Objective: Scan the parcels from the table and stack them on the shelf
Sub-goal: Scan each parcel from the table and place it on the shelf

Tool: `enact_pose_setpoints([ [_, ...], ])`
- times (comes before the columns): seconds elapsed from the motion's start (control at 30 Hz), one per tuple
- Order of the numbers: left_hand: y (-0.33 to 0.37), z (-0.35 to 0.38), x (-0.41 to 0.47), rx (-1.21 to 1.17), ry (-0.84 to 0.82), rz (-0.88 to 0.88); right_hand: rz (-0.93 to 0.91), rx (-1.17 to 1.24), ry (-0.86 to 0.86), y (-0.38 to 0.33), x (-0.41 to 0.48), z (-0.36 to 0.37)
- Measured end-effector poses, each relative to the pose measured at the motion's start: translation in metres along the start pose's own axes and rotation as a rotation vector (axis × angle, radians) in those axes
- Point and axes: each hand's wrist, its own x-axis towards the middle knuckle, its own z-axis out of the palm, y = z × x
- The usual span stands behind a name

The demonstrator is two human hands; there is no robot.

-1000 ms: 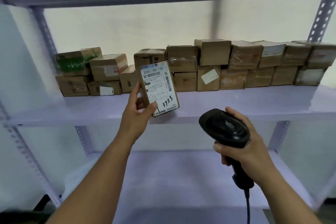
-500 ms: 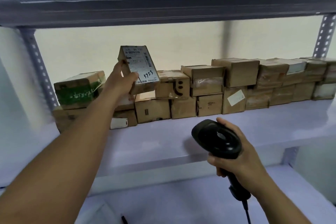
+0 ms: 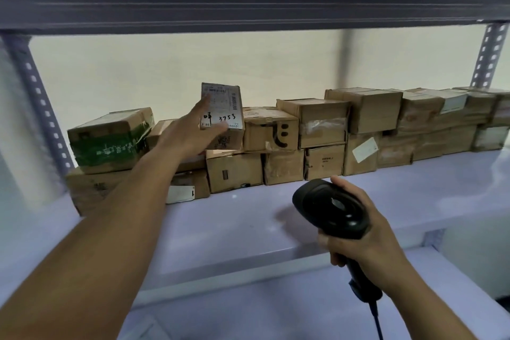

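A small cardboard parcel (image 3: 226,107) with a white label marked "3753" stands upright on top of the row of stacked parcels (image 3: 325,124) on the middle shelf (image 3: 242,226). My left hand (image 3: 187,135) reaches out to it, with straight fingers and thumb lying flat against the label face. Nearer to me at lower right, my right hand (image 3: 369,248) grips the handle of a black barcode scanner (image 3: 331,207), whose cable hangs down.
Brown boxes two layers high line the back of the shelf from a green-taped box (image 3: 110,141) at left to the right upright (image 3: 485,55). The upper shelf beam (image 3: 248,3) runs close overhead. A lower shelf (image 3: 248,312) lies below.
My left hand lifted the labelled parcel from in front of the shelf up onto the stack, and its grip has loosened to flat fingers. The scanner hand stayed roughly in place.
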Motion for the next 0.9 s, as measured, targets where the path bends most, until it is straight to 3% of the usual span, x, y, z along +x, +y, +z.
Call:
enact_pose_setpoints([
  [0.1, -0.005, -0.004, -0.003, 0.086, -0.121, 0.031, 0.000, -0.004, -0.009, 0.001, 0.002, 0.001],
  [0.23, -0.008, 0.000, -0.001, 0.399, -0.015, 0.078, 0.000, 0.009, -0.008, 0.004, 0.005, 0.001],
  [0.9, -0.029, 0.027, 0.008, 0.366, 0.083, 0.111, 0.012, -0.028, 0.042, 0.003, -0.007, -0.002],
])
